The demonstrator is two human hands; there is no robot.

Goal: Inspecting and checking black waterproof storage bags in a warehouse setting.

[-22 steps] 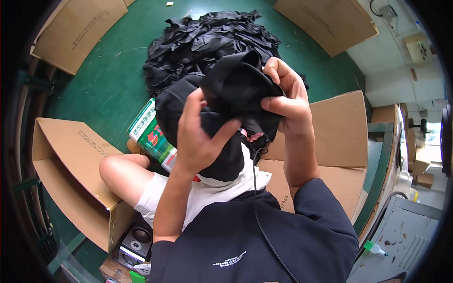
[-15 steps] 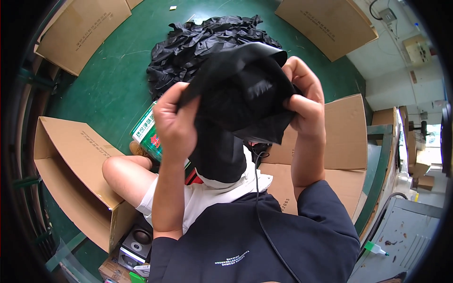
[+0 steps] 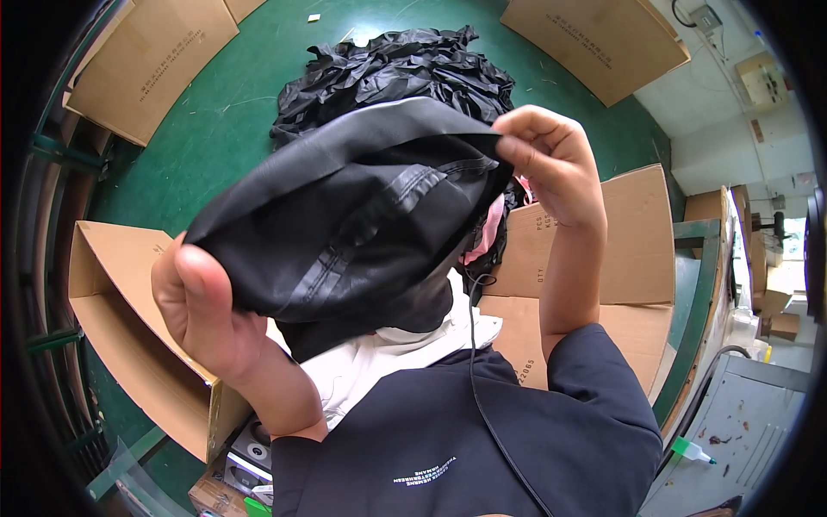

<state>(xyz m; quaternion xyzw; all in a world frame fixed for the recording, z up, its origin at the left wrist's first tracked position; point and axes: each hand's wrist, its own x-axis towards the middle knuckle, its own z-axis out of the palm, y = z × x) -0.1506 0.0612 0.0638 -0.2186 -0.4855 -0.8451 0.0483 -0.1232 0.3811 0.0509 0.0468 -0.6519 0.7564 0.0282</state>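
A black, slightly shiny cloth piece (image 3: pixel 362 198) is stretched open in front of me, its edge forming a wide mouth. Stitched seams show on its inner side. My left hand (image 3: pixel 207 310) grips the left end of the edge, thumb on top and fingers hidden behind. At the upper right, my right hand (image 3: pixel 556 164) pinches the other end between thumb and fingers. The cloth's lower part hangs down over my white shorts (image 3: pixel 349 370). Beyond it, a heap of crumpled black cloth pieces (image 3: pixel 396 73) lies on the floor.
Open cardboard cartons stand at my left (image 3: pixel 121 319) and right (image 3: pixel 594 241); two more, far left (image 3: pixel 164 69) and far right (image 3: pixel 603 52), sit on the green floor (image 3: pixel 207 172). Something pink (image 3: pixel 491 228) shows behind the cloth. A grey metal cabinet (image 3: pixel 732 431) is at lower right.
My left hand has moved left and down, my right slightly up. The bunched cloth is now spread wide, showing its seams. It covers the green container seen before.
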